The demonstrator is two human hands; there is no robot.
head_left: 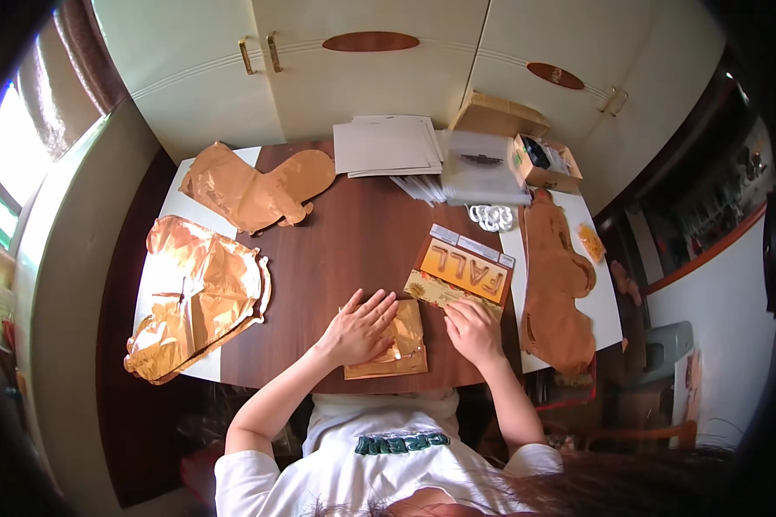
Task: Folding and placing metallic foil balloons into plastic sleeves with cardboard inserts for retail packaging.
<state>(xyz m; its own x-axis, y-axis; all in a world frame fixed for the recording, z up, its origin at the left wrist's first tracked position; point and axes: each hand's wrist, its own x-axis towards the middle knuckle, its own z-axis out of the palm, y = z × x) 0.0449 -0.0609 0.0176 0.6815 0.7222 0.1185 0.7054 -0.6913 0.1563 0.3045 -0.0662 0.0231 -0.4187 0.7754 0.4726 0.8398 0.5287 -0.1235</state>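
Note:
My left hand [361, 328] lies flat, fingers stretched out, on a folded shiny copper-coloured foil balloon [412, 331] near the table's front edge. The hand hides part of the foil. To its right, my right hand [474, 331] has its fingers bent and close together at the near edge of an orange and brown printed card [462, 266]. The card lies at a slant, with a pale strip along its far edge. My right thumb is mostly hidden.
Flat foil balloons, one shiny [203, 293] and one duller [259, 185], lie at the left. Brown foil shapes [553, 284] lie at the right, near a small yellow packet [590, 243]. White sheets [386, 146], clear bags [483, 159], white ribbon [491, 217] and an open box [547, 165] sit at the back.

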